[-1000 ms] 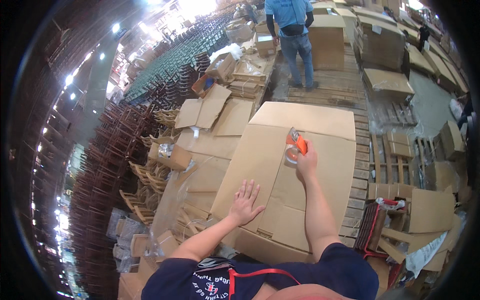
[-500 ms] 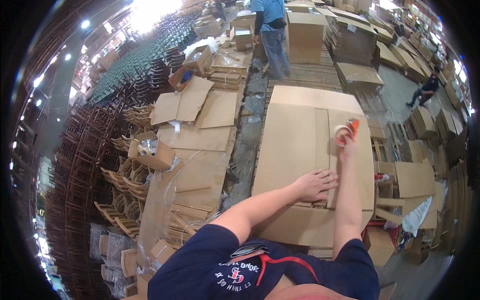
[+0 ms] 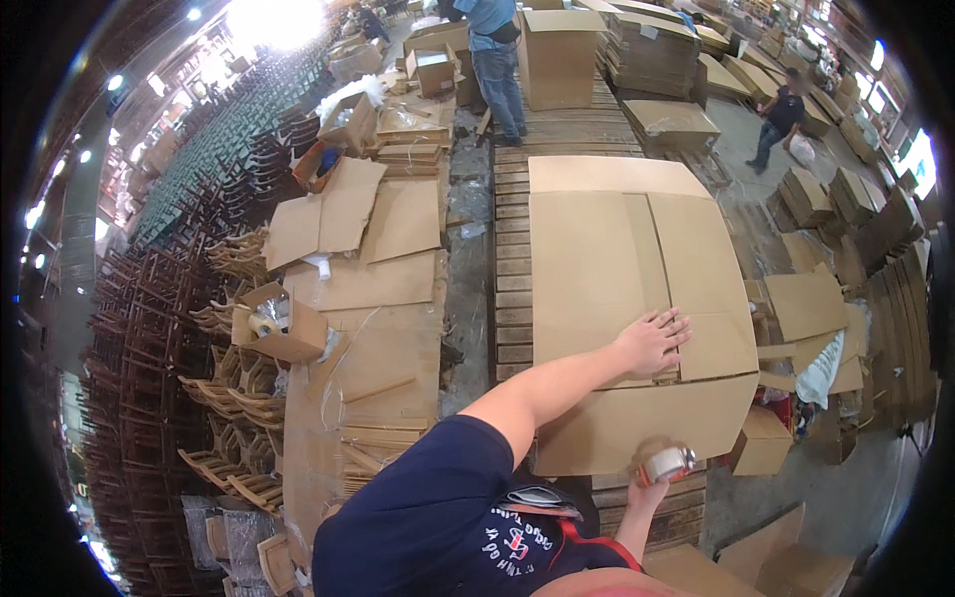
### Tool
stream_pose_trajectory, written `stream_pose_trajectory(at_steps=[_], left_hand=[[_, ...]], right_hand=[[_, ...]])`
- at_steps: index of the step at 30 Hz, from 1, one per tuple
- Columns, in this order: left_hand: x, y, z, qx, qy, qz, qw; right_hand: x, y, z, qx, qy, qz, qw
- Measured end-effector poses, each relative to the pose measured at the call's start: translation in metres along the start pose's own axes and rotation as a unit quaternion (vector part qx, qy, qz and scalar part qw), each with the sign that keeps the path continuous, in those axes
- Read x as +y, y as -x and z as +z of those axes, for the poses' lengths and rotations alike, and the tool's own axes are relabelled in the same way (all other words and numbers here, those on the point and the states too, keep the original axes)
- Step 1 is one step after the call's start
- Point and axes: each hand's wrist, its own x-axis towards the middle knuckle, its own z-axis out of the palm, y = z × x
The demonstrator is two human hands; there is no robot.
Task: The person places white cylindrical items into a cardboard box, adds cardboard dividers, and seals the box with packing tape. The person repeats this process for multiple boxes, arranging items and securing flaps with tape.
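Observation:
A large cardboard box (image 3: 597,269) lies in front of me on a slatted wooden base, its top flaps folded in along a lengthwise seam. My left hand (image 3: 654,341) rests flat on the seam near the box's close edge, fingers stretched out. At the near side of the box, my right hand (image 3: 647,495) grips a tape dispenser (image 3: 668,464) with a pale roll and red-orange parts. The dispenser is held in front of the near flap (image 3: 617,428), which slopes down toward me. Whether it touches that flap I cannot tell.
Flat cardboard sheets (image 3: 403,224) and a small open box (image 3: 284,323) lie on my left, beside stacked wooden chair parts (image 3: 239,388). A person in blue (image 3: 494,70) stands beyond; another (image 3: 779,119) walks at the far right. Slatted wooden conveyor (image 3: 512,254) runs under the box.
My right hand has brought the tape dispenser from the far part of the box top back to its near side. My left hand stays on the seam. The view has shifted, and the right-hand walker has moved.

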Motion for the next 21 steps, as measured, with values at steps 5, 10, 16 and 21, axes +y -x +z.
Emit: stream_pose_trajectory(at_steps=[5, 10, 16, 21], left_hand=[[-0.034, 0.023, -0.002, -0.050, -0.013, 0.024, 0.998], [-0.044, 0.024, 0.006, -0.028, -0.003, 0.039, 0.999], [-0.007, 0.019, 0.030, -0.035, -0.011, 0.074, 0.997], [-0.052, 0.039, 0.007, 0.036, 0.079, 0.055, 0.995]], right_hand=[[-0.032, 0.078, -0.001, -0.106, 0.049, -0.156, 0.981], [-0.108, 0.119, 0.023, -0.192, 0.003, -0.187, 0.963], [-0.143, 0.082, 0.132, -0.173, 0.101, -0.330, 0.922], [-0.119, 0.068, 0.286, -0.271, 0.048, -0.293, 0.916]])
